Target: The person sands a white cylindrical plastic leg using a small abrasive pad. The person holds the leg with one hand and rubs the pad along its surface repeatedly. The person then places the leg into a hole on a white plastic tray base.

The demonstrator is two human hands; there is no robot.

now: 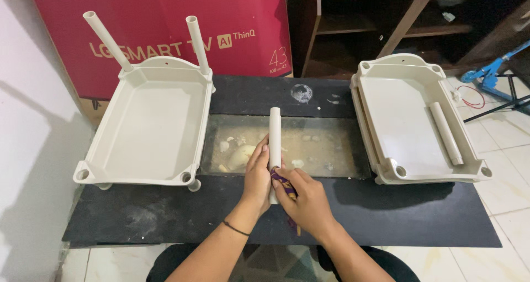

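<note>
**Cream tube held in both hands, two trays to the sides**

- Left hand (258, 174): fingers curled round the lower part of a cream plastic tube (274, 136), closed on it. A dark cord sits on the wrist.
- Right hand (305, 200): fingers bent, pressing a purple patterned cloth (282, 181) against the tube's lower end, just beside the left hand.
- Tube: upright-looking from above, its free end pointing away from the hands, over the glass panel (326, 149) set in the dark table (408, 216).
- Left of the hands: cream plastic tray (146, 130) with two tubes (197, 43) standing in its far corner sockets.
- Right of the hands: stacked cream trays (397, 122), one loose tube (446, 133) lying inside.
- Beyond the hands: red cardboard box (165, 17), dark wooden shelving (386, 22).
- Far right, on the tiled floor: blue scooter (491, 72).
</note>
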